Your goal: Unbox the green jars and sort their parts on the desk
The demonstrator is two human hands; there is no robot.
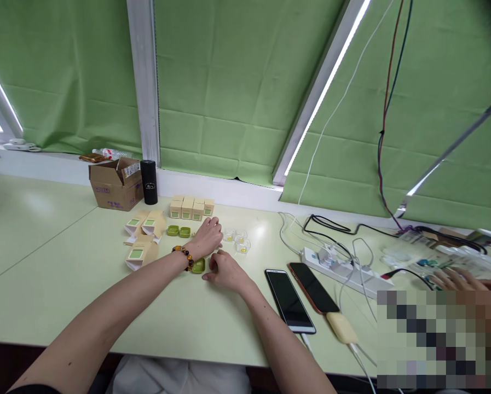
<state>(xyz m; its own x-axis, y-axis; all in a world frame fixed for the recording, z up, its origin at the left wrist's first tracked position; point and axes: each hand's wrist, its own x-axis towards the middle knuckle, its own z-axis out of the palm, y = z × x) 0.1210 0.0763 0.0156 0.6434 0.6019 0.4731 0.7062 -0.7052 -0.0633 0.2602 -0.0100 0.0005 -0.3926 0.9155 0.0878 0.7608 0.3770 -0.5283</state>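
Observation:
My left hand, with a beaded bracelet at the wrist, reaches over the middle of the small items, fingers bent down and close together. Whatever is under its fingertips is hidden. Just nearer to me, my right hand is curled beside a small green square dish; I cannot make out anything in its fingers. Two more green dishes, a left one and a right one, sit beyond my left wrist. To the right of my left hand stand clear plastic cups with small yellow bits inside.
Several small kraft boxes stand behind; opened ones lie left. A cardboard carton and black bottle are farther back. Phones, a power strip and cables lie right. Another person's hand is at far right.

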